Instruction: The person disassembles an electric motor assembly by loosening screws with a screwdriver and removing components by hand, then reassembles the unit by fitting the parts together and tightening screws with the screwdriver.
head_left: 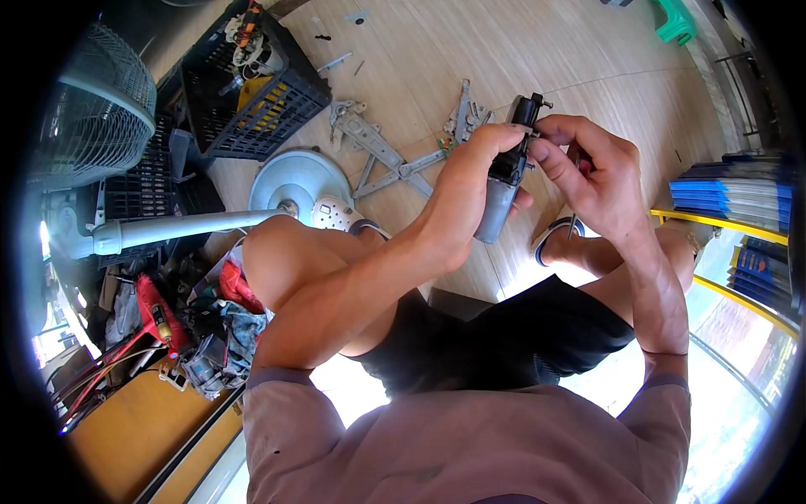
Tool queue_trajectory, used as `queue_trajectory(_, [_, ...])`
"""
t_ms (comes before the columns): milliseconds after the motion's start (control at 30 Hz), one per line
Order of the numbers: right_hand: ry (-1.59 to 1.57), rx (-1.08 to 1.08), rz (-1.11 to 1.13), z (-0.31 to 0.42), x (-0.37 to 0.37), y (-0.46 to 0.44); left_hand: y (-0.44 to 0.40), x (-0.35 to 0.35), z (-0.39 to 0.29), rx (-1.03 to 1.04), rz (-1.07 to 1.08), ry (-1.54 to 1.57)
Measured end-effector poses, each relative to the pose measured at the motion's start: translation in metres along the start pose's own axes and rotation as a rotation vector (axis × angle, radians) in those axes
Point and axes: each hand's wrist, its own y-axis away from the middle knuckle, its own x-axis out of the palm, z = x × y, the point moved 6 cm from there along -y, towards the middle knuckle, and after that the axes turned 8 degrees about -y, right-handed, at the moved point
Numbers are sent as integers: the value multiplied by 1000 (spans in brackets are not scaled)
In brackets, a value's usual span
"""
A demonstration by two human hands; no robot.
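Note:
My left hand [470, 189] is wrapped round a small electric motor [497, 206] with a grey metal cylinder and a black housing. The motor is tilted, its black end pointing away from me, and a bolt [544, 104] sticks out of that end. At the side of the housing, my right hand [596, 168] has thumb and forefinger pinched together, touching or very close to it. Tucked in the right palm is what looks like a screwdriver, with a reddish handle [585, 167] and a thin shaft [573, 227]. The fingertips hide what they pinch.
A metal scissor-type window regulator [395, 164] lies on the floor beyond my hands. To its left stand a black crate [264, 118] of parts and a fan's round base [290, 181]. Cloths and tools [193, 336] are piled at left; a yellow-edged rack [730, 225] stands at right.

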Motion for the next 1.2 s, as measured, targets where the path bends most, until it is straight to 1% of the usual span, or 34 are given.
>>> queue_trajectory(167, [-26,-40,5,-7,3,0,1,0,0,5,-10,-9])
queue_trajectory(567, [-23,-45,-16,0,2,1,0,0,1,7,1,-10])
queue_trajectory(767, [7,16,3,0,0,0,0,1,-1,5,-1,-3])
queue_trajectory(867, [-68,17,6,-5,2,0,1,1,-1,2,-19,-8])
queue_trajectory(967, [-76,77,38,-8,3,-1,-1,0,2,-1,-24,0])
queue_trajectory(1067, [-61,30,6,-8,3,0,-1,0,2,0,-15,-22])
queue_trajectory(1167, [-102,89,0,-10,4,1,-1,-2,3,-1,-10,-30])
queue_trajectory(1200, [-95,70,-3,-8,3,1,-1,-2,2,1,-9,-23])
